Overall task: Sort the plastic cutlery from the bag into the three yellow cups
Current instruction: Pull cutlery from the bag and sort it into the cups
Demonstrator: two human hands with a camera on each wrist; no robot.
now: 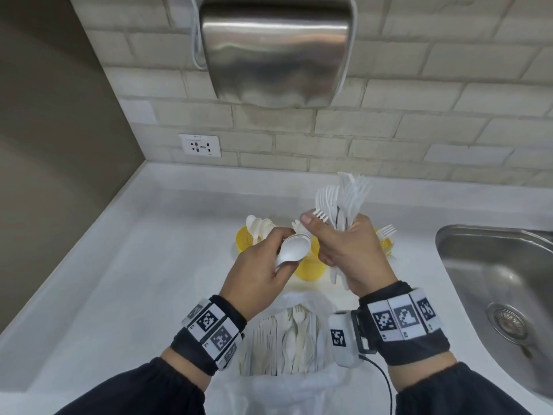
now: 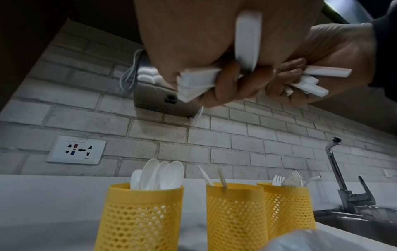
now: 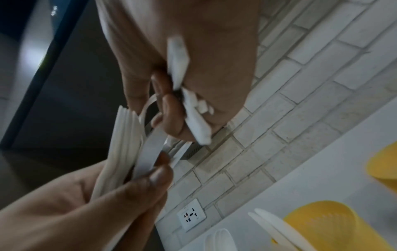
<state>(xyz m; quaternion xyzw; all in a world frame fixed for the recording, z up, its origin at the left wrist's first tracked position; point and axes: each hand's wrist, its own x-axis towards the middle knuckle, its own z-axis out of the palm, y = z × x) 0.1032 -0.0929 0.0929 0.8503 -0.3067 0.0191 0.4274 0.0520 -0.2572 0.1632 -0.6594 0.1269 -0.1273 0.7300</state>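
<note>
The left hand [image 1: 257,265] gripped stacked spoons [image 1: 294,248]; the right hand [image 1: 347,250] clutched a bunch of forks [image 1: 344,199] above the cups [image 2: 139,217]. More cutlery lay in the bag [image 1: 287,339]. Best to drop each bundle handle-first into its matching cup.

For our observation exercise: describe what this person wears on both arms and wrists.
Both arms wear dark sleeves with gathered cuffs. Each wrist carries a dark band set with white tiles bearing black square codes. The right wrist also carries a small white box with a thin black cable.
</note>
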